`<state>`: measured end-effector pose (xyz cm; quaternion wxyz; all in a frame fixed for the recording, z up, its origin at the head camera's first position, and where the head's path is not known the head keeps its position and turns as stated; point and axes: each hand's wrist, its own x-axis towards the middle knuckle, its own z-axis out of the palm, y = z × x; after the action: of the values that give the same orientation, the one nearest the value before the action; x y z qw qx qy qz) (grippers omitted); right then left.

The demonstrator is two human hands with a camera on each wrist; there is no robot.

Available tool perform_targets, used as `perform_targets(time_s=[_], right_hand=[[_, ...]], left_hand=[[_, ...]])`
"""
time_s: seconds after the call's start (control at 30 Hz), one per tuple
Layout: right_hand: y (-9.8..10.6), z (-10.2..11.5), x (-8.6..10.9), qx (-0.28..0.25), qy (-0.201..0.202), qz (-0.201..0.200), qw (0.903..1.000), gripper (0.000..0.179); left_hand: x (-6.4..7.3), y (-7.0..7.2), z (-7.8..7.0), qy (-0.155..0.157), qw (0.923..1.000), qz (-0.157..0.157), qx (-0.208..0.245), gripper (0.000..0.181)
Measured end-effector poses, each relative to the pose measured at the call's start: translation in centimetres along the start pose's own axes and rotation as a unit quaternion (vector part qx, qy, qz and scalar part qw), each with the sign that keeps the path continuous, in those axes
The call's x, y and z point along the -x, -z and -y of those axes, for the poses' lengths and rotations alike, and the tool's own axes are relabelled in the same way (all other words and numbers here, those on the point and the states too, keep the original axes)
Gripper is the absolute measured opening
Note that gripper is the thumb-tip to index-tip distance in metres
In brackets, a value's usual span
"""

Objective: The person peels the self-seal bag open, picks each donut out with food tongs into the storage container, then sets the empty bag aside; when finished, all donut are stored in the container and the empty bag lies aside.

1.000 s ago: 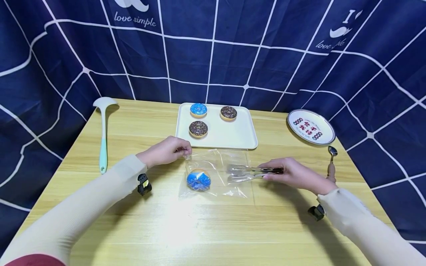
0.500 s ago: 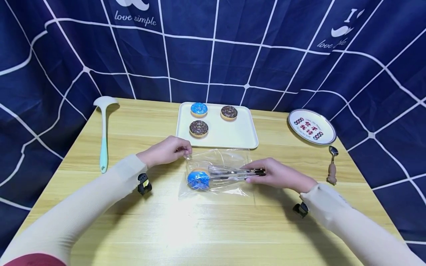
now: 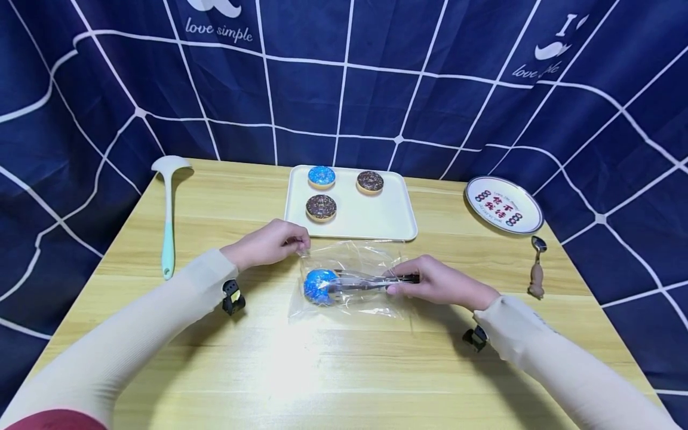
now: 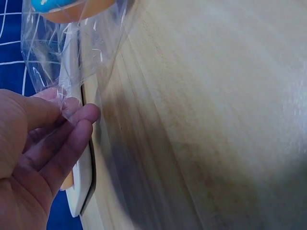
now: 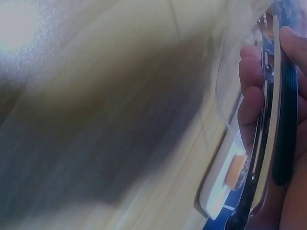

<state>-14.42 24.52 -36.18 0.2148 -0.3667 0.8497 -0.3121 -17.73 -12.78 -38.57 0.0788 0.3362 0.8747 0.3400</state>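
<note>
My left hand [image 3: 266, 243] pinches the top left corner of a clear plastic bag [image 3: 371, 254]; the left wrist view shows thumb and fingers holding the film [image 4: 96, 52]. A blue-iced donut [image 3: 317, 285] is at the left part of the bag. My right hand [image 3: 438, 282] grips a pair of metal tongs [image 3: 361, 280], whose dark handles [image 5: 287, 129] lie along the palm in the right wrist view. The tongs reach into the bag area from the right, with their tips at the donut's right side. Glare on the film hides whether they clamp it.
Just behind the bag lies a cream tray [image 3: 376, 218] bearing a blue donut [image 3: 321, 177] and two chocolate donuts [image 3: 321, 208]. A ladle [image 3: 168, 227] is at the left, with a plate [image 3: 504, 205] and a small spoon [image 3: 536, 269] at the right. Curtain surrounds the table's back.
My right hand has moved left with the tongs, bringing their tips from the bag's right side to the donut. The donut has shifted slightly upward in view. The left hand stays put.
</note>
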Motion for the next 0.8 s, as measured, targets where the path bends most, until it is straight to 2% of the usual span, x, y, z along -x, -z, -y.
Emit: perform_targets(time_s=[0.23,0.4,0.57,0.8], right_hand=[[0.4,-0.1,0.5,-0.001,-0.015,-0.017,0.9997,0.026],[0.9,-0.5,1.4,-0.011,-0.037,-0.012,0.9992,0.029],[1.4,-1.1,3.0,-0.021,-0.046,-0.008,0.9987,0.027],[2.4,-2.4,6.0,-0.023,-0.057,-0.024,0.9978,0.023]], left_hand=[[-0.1,0.1,0.1,-0.011,0.9999,-0.004,0.003,0.018],[0.0,0.1,0.2,-0.013,0.9999,-0.001,0.002,0.02],[0.3,0.3,0.3,-0.018,0.9998,-0.001,-0.001,0.021],[0.7,0.6,0.3,-0.02,0.9998,-0.002,-0.007,0.021]])
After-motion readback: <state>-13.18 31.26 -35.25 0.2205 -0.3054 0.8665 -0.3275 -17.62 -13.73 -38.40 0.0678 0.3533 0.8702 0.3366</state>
